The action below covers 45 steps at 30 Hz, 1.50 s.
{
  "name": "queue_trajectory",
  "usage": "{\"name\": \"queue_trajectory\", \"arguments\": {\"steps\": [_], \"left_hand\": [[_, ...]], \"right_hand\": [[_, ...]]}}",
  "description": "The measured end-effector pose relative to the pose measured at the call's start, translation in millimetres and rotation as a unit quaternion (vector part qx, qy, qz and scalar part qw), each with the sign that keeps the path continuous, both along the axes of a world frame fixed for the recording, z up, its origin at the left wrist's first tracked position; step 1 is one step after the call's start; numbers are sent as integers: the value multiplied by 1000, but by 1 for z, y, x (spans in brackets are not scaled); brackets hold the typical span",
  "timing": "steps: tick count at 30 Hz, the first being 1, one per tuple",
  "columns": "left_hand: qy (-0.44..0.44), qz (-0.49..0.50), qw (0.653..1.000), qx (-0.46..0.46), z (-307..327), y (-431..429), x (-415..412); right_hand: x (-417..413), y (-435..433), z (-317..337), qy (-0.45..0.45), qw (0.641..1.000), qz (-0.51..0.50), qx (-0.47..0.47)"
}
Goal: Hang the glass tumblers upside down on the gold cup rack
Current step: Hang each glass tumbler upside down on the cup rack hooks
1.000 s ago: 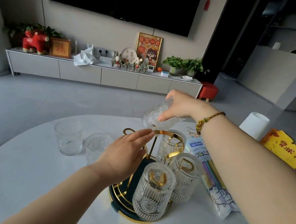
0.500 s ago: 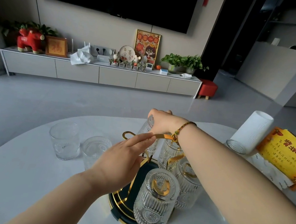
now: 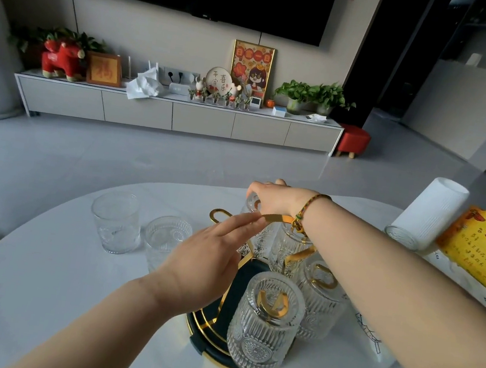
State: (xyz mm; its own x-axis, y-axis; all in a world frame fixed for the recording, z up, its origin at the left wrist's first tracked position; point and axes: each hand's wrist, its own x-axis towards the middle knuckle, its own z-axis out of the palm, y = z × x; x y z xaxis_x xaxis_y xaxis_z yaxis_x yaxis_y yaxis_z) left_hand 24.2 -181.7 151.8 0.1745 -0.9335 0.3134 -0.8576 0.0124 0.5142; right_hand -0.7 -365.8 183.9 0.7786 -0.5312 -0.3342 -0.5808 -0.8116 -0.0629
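The gold cup rack [image 3: 207, 327] with a dark green base stands mid-table. Three ribbed glass tumblers hang upside down on its arms: the nearest tumbler [image 3: 263, 328], one to its right [image 3: 320, 305] and one behind [image 3: 287, 248]. My right hand [image 3: 273, 198] grips the base of a fourth inverted tumbler [image 3: 259, 241] at the rack's far side. My left hand [image 3: 210, 259] rests its fingertips on the rack's gold top ring [image 3: 277, 218]. Two upright tumblers stand to the left, a taller one [image 3: 115, 225] and a shorter one [image 3: 167, 235].
The white oval table [image 3: 35, 295] holds a white ribbed cylinder [image 3: 429, 217], another glass [image 3: 401, 237] at its foot, an orange-yellow packet [image 3: 478, 261] and a white printed pack [image 3: 369, 339] on the right. A TV cabinet [image 3: 177, 113] lines the far wall.
My right hand has brought the tumbler down from above the rack onto its far side. My left hand has stayed on the top ring. The camera has tilted.
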Motion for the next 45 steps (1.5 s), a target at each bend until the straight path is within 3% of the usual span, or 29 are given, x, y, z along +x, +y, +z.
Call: {"name": "queue_trajectory", "arguments": {"steps": [9, 19, 22, 25, 28, 31, 34, 38, 45], "left_hand": [[-7, 3, 1000, 5, 0, -1, -1], [-8, 81, 996, -44, -15, 20, -9], [-6, 97, 994, -44, -25, 41, -8], [0, 123, 992, -26, -44, 66, 1], [26, 182, 983, -23, -63, 98, 14], [2, 223, 974, -43, -86, 122, 25], [24, 253, 967, 4, -110, 141, 42], [31, 298, 951, 74, -141, 165, 69], [4, 294, 946, 135, -157, 171, 79]], "right_hand": [[-1, -8, -5, -23, 999, 12, -39], [-41, 18, 26, -200, 977, -5, -74], [-57, 37, 38, -300, 947, 5, -116], [-66, 71, 41, -446, 888, 27, -111], [-64, 120, 31, -554, 832, 14, -24], [-52, 167, 4, -606, 792, -16, 69], [-35, 204, -42, -600, 786, -51, 137], [-16, 223, -109, -501, 815, -143, 254], [26, 200, -165, -421, 851, -241, 203]]}}
